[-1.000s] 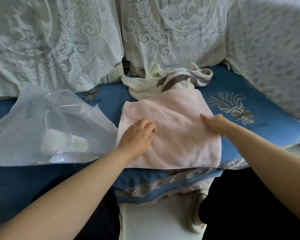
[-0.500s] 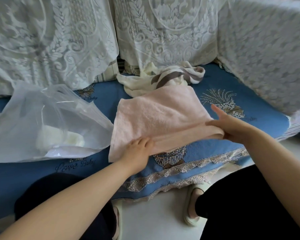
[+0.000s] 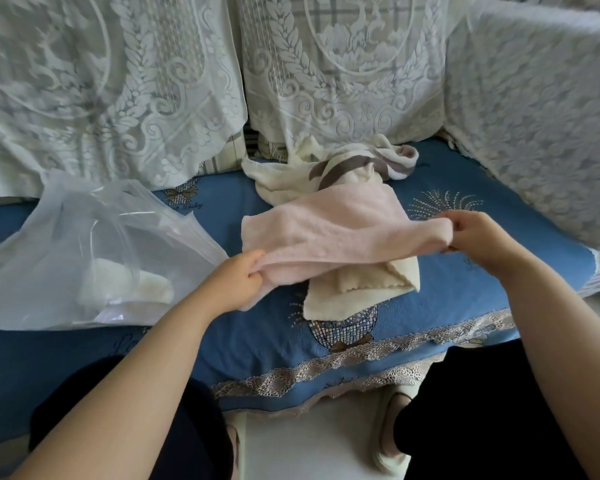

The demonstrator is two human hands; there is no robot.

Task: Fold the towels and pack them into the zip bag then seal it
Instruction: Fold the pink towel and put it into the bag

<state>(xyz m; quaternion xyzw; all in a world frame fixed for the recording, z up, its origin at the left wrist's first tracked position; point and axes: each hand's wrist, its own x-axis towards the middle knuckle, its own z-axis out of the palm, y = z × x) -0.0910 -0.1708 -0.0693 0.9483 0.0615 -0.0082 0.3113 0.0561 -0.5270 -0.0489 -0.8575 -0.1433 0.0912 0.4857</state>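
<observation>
My left hand (image 3: 238,280) pinched the pink towel's (image 3: 329,233) near edge at eight o'clock; my right hand (image 3: 478,242) pinched it at three. A cream towel (image 3: 364,289) lay beneath, the zip bag (image 3: 84,244) at nine, a striped towel (image 3: 340,168) at twelve.

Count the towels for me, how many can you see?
4, maybe more hidden. A pink towel is held up by both hands; a cream towel lies under it; a striped towel is crumpled behind; a white towel sits inside the zip bag.
</observation>
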